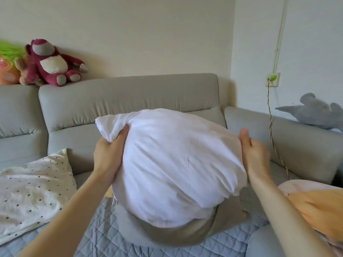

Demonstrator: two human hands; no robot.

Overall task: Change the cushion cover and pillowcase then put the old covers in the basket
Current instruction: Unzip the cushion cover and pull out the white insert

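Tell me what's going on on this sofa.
A person holds a white cushion insert upright over the sofa, left hand gripping its top corner, right hand gripping its right edge. Its lower end sits inside a grey cover. Whether the cover is going on or coming off cannot be told. A dotted pillow lies to the left.

The cushion (172, 164) before me is plain white; the cover (167, 232) round its lower end is plain grey-beige. The sofa (130, 93) is light grey, the mat (104, 238) pale blue-grey with diamond quilting. On my left the pillow (33, 182) is off-white with small dark dots. The plush bear (52, 62) is magenta, belly cream. The cord (271, 130) is twisted yellow and black.
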